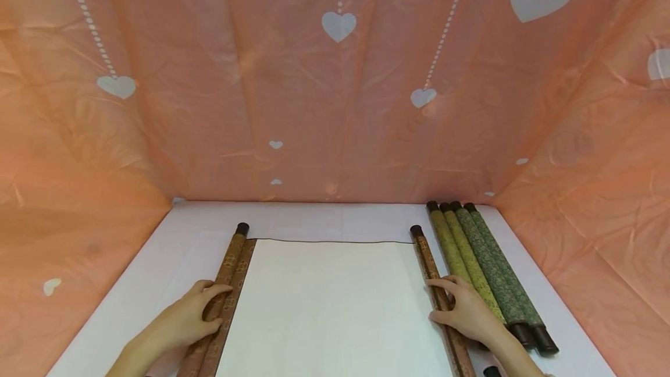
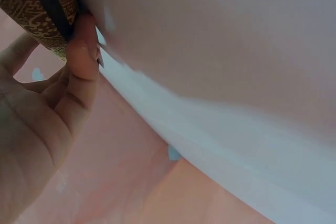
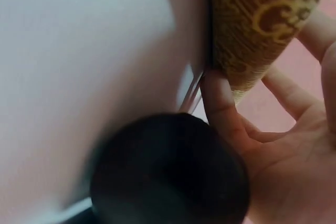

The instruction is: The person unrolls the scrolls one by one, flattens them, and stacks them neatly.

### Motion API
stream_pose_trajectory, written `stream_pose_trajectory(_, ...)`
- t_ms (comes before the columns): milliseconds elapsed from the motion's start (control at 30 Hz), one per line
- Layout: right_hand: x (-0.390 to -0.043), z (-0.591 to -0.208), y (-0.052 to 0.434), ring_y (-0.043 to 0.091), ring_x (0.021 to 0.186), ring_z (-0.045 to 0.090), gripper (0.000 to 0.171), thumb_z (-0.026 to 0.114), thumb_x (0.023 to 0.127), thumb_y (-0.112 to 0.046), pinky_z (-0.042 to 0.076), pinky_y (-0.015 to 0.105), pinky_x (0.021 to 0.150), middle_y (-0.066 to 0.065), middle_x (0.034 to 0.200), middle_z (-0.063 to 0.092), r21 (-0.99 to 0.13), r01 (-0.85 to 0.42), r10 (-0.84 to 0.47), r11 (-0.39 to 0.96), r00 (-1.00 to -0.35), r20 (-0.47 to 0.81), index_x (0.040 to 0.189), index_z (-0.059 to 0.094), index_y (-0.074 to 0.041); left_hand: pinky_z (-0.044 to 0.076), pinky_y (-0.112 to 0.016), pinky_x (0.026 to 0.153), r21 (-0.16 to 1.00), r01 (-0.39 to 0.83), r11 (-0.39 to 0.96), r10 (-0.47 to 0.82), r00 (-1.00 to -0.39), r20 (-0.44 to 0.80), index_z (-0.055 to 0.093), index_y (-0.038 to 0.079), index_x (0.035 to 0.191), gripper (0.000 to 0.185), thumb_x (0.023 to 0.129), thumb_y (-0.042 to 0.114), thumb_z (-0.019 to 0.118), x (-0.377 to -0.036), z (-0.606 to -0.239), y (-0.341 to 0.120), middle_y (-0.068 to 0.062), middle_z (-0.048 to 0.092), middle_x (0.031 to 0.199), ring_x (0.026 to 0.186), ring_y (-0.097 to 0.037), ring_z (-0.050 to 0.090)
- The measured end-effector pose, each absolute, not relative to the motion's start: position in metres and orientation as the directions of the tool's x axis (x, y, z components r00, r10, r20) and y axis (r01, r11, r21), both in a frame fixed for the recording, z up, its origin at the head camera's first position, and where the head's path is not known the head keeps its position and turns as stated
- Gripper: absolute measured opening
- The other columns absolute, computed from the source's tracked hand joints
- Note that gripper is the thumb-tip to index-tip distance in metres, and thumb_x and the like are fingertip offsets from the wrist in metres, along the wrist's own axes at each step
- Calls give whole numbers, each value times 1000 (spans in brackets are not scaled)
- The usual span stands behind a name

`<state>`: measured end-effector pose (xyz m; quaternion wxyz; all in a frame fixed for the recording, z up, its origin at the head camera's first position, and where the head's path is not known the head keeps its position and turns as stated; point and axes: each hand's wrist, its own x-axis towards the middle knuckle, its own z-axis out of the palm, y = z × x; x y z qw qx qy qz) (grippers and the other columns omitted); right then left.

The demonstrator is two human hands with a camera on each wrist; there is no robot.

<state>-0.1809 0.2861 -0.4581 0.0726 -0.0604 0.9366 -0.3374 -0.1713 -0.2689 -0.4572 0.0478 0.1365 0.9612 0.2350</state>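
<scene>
A scroll lies unrolled on the white table (image 1: 324, 217), its blank cream sheet (image 1: 330, 307) spread between two brown patterned rolls. My left hand (image 1: 220, 307) grips the left roll (image 1: 232, 260), fingers over it and thumb against its near side. The left wrist view shows the thumb (image 2: 81, 61) pressed to that roll (image 2: 31, 9). My right hand (image 1: 433, 300) pinches the thinner right roller (image 1: 423, 255) between forefinger and thumb. In the right wrist view a finger (image 3: 220, 103) touches the patterned roller (image 3: 257, 19), with its dark end knob (image 3: 168, 171) close and blurred.
Several rolled scrolls (image 1: 481, 266), olive and dark green with dark end caps, lie side by side just right of my right hand. Another dark cap (image 1: 491, 372) shows at the bottom edge. Orange cloth with white hearts (image 1: 335, 103) walls in the table on three sides.
</scene>
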Motion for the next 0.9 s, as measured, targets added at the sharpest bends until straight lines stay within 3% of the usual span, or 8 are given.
stream_pose_trajectory(100,-179,-459,286,21,76,52,62,86,83,-15,43,36,59,27,142,49,-662,-75,-160,745,-985,-68,141,63,-10,51,-43,71,456,247,855,285,-958,-14,62,9,139,64,79,13,82,-172,-458,-274,-33,50,138,97,-29,63)
stream_pose_trajectory(233,-177,-459,286,18,70,45,60,78,85,-9,38,33,56,24,141,50,-675,-89,-166,732,-985,-49,143,62,-10,50,-42,70,444,252,860,283,-959,-4,62,9,139,63,78,11,81,-173,-458,-281,-33,51,137,95,-27,62)
stream_pose_trajectory(333,-177,-459,287,22,81,49,58,73,87,-8,39,36,60,27,144,48,-674,-94,-173,733,-984,-52,144,62,-10,49,-41,69,439,252,862,281,-960,-1,61,9,139,64,78,11,80,-174,-458,-286,-33,51,137,93,-26,60)
stream_pose_trajectory(433,-177,-460,289,38,106,58,52,68,93,-8,45,43,70,29,148,45,-650,-114,-190,751,-981,-47,144,62,-10,50,-42,70,430,259,865,282,-959,13,62,8,138,64,77,11,80,-175,-458,-290,-32,52,136,95,-28,61)
stream_pose_trajectory(567,-178,-460,290,57,136,43,45,60,98,-7,47,52,84,31,151,44,-618,-138,-213,774,-976,-49,143,64,-12,52,-46,74,419,276,865,286,-957,39,63,8,137,63,76,11,81,-174,-459,-297,-30,54,134,105,-34,63)
stream_pose_trajectory(733,-177,-461,290,59,135,44,41,67,99,-17,50,57,86,32,150,45,-621,-143,-223,771,-973,-53,140,66,-11,53,-48,77,437,286,853,291,-955,57,63,6,136,64,75,8,80,-173,-460,-300,-28,55,133,110,-38,63)
stream_pose_trajectory(900,-177,-461,288,54,125,55,59,86,86,-30,54,59,85,29,145,50,-611,-165,-231,774,-973,-29,138,66,-11,54,-50,80,469,292,834,301,-952,57,63,3,136,63,75,6,80,-173,-459,-300,-31,55,132,112,-41,62)
